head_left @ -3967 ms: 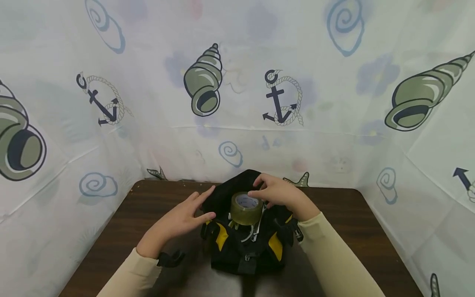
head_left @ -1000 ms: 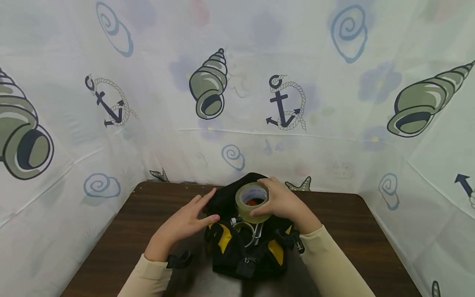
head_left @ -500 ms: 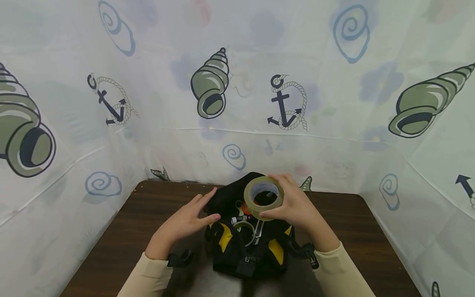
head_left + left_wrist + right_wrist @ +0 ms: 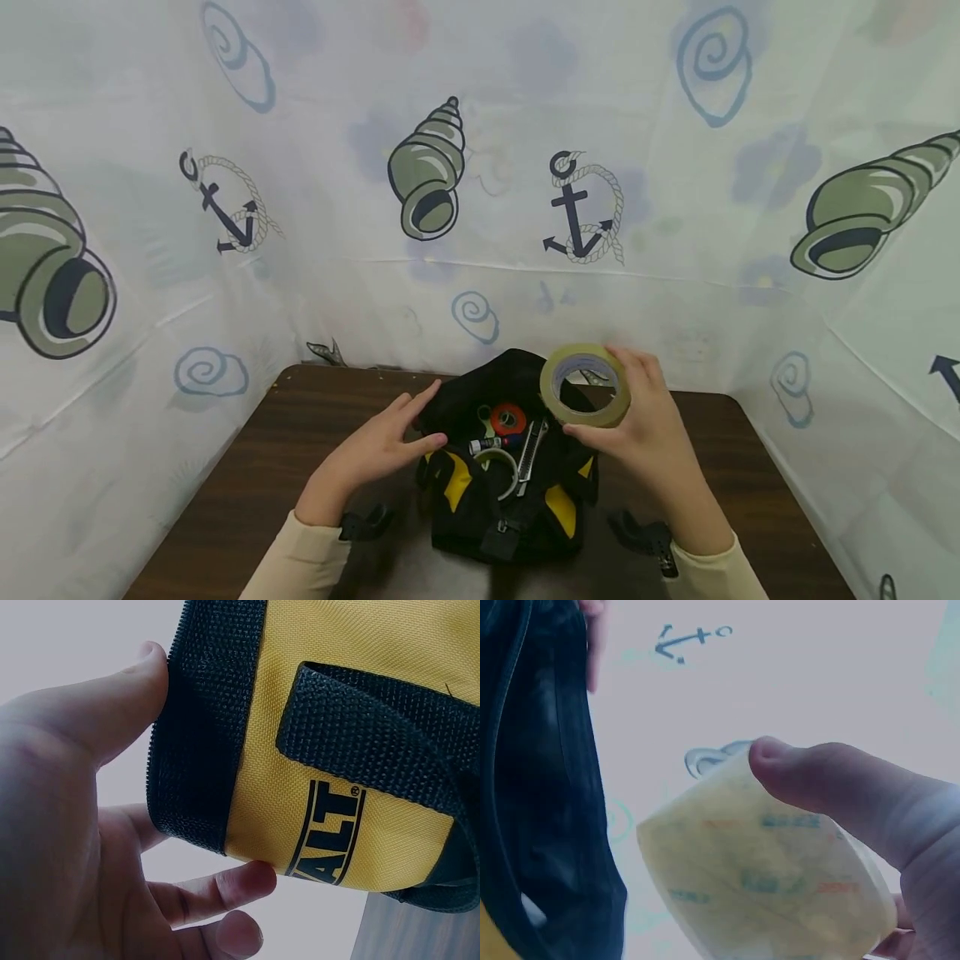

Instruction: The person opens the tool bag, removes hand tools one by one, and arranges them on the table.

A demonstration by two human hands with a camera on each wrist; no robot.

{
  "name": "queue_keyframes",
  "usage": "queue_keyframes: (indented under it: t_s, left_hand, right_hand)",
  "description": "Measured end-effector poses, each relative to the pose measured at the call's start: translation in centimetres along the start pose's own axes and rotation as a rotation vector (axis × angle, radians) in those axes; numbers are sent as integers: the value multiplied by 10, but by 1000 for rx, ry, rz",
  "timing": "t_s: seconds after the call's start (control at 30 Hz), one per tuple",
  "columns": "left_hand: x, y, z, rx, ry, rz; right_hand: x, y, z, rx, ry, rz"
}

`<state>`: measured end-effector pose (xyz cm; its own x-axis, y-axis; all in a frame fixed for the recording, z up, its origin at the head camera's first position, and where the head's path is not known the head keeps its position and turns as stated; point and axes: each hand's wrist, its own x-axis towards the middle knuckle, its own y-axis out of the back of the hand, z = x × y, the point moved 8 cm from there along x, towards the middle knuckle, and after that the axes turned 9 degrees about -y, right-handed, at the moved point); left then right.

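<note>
My right hand (image 4: 648, 425) grips a wide roll of packing tape (image 4: 553, 408) by its rim, thumb below and fingers above. It is raised just right of the tool bag's mouth. In the right wrist view the tape roll (image 4: 765, 877) shows faint printing, with the thumb on its edge. A black and yellow tool bag (image 4: 510, 542) stands unzipped on the table. My left hand (image 4: 367, 454) rests at the bag's left side, fingers spread and fairly straight. In the left wrist view its thumb touches the zip edge of the yellow bag end (image 4: 300, 825).
Inside the bag lie a small orange roll (image 4: 507, 419), a snap-off knife (image 4: 531, 458), a white and blue tube (image 4: 487, 444) and a narrow clear tape roll (image 4: 510, 479). The brown table (image 4: 300, 425) meets a patterned sheet (image 4: 495, 183) behind.
My right hand has taken hold of the packing tape, lifted it out of the bag and moved it to the right. The bag's contents are now visible. My left hand stays nearly still.
</note>
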<state>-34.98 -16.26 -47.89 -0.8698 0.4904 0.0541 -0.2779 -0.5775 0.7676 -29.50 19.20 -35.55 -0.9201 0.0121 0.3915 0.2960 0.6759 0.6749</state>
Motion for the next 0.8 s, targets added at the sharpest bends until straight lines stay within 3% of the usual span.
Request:
queue_keyframes:
  t_s: [0.17,0.33,0.63,0.8]
  left_hand:
    - [0,-1,0,-8,5,5]
    - [-1,-2,0,-11,4,8]
    - [-1,-4,0,-11,-4,5]
    - [-2,-4,0,-8,-3,2]
  right_hand:
    - [-9,26,16,-2,-33,141]
    - [-15,40,37,17,-80,226]
    - [-10,41,91,34,-261,272]
    - [-3,30,119,64,-335,259]
